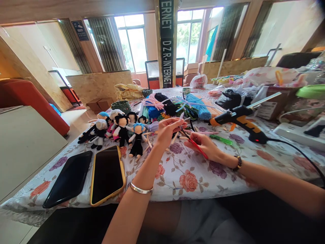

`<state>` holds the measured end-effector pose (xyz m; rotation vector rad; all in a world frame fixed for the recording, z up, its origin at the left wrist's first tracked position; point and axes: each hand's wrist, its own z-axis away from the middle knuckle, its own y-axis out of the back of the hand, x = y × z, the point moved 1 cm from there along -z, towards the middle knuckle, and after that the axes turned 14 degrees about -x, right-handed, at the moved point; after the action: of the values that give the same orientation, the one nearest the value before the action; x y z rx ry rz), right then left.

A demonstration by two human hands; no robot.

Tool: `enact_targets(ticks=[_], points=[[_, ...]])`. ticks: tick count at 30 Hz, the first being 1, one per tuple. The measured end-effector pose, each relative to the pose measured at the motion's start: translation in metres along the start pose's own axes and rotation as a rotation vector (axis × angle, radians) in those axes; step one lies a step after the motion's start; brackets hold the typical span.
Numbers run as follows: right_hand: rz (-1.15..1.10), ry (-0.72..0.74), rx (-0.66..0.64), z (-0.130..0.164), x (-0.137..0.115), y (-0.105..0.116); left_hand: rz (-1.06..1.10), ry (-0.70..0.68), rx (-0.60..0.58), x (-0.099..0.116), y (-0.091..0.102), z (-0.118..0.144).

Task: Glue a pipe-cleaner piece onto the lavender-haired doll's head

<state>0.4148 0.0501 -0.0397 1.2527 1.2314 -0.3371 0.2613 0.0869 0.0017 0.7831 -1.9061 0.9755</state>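
Finished dolls [119, 130] are lying at your left. Your left hand [166, 130] is pinching a pale pipe cleaner [180, 118] above the tablecloth [182, 173]; your right hand [204, 144] is closing around red-handled scissors [196, 145], so this piece is looking unfinished.

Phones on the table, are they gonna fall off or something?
They look risky. The two phones lie at the table's near edge, their lower ends right at the drop of the cloth. The left hand and right hand are busy farther in, not touching them.
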Motion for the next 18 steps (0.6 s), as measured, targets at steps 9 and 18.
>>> enact_targets(ticks=[9, 18], points=[[0.016, -0.022, -0.013, 0.0003, -0.0052, -0.0005, -0.014, 0.006, 0.009, -0.0002, 0.0003, 0.0004], [0.013, -0.009, -0.007, 0.0, -0.0022, -0.0006, -0.01, 0.016, 0.016, 0.001, -0.0009, 0.0007]])
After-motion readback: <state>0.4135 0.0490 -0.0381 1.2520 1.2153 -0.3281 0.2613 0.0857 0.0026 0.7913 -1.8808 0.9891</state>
